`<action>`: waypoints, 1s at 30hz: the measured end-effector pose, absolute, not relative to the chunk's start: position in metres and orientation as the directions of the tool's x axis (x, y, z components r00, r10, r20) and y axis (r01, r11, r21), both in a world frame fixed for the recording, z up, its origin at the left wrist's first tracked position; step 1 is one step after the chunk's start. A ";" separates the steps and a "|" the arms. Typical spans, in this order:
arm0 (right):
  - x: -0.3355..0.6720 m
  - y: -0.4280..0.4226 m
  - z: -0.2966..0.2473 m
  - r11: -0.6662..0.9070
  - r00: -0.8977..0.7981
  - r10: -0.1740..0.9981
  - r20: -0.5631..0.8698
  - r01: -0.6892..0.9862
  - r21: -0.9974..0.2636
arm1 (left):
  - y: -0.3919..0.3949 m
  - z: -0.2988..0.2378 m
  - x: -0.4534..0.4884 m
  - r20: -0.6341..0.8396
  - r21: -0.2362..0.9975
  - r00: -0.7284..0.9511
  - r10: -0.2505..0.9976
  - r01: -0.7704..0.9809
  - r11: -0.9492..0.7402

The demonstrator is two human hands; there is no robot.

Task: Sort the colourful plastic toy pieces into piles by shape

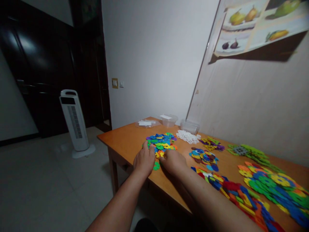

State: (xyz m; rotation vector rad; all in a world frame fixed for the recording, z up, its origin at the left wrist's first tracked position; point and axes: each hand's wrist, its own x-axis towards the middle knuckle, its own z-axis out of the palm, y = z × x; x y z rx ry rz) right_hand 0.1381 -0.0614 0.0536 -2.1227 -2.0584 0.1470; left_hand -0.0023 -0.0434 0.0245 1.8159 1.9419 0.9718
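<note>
A heap of plastic snowflake discs (pixel 160 140) in blue, green, yellow and orange lies on the wooden table, right in front of both hands. My left hand (pixel 145 157) rests along the near left side of the heap, its fingers stretched forward and apart. At the near right side, my right hand (pixel 174 161) has its fingers curled in against the pieces. The back of that hand hides its fingertips and whatever is in them. Between the two hands, near the table edge, lies a single green snowflake disc (pixel 156 166).
Clear plastic tubs (pixel 190 126) and lids (pixel 147 123) stand along the back. Right of the hands lie white pieces (pixel 188 136), round discs (pixel 203 156), coloured strips (pixel 238 193) and large flower pieces (pixel 272 183). A white tower fan (pixel 76 122) stands on the floor at left.
</note>
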 end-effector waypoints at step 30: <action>0.497 -0.189 0.045 -0.533 0.737 0.601 0.310 0.658 -0.531 | -0.035 0.025 -0.010 0.237 0.613 -0.151 0.960 0.790 -0.027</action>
